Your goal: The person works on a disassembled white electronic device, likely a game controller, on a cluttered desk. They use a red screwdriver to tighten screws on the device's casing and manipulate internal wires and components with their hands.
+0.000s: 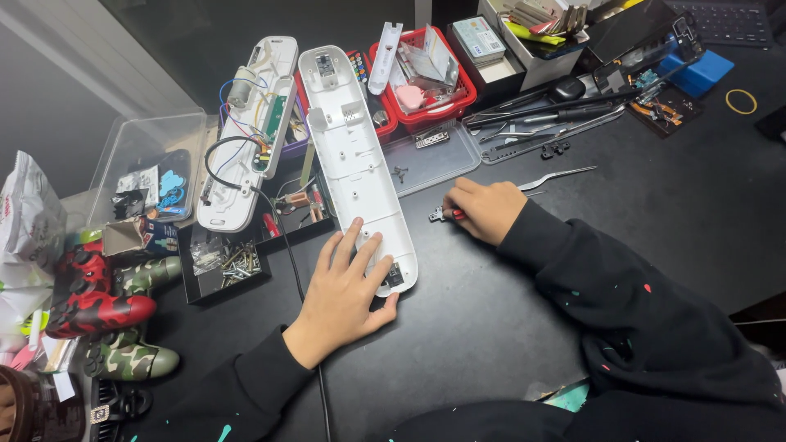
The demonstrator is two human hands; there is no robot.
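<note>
White shell (354, 155) lies lengthwise on black desk (655, 221), inner side up, just R of 2nd shell half (250, 131) w/ wiring showing. L hand (348, 290) flat, fingers spread, pressing shell's near end. R hand (485, 209) clenched on red-handled tool (446, 215), tip near shell's R edge. Tweezers (557, 176) just beyond R hand.

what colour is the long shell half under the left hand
White. The long plastic shell half under the left hand shows best in the head view.
</note>
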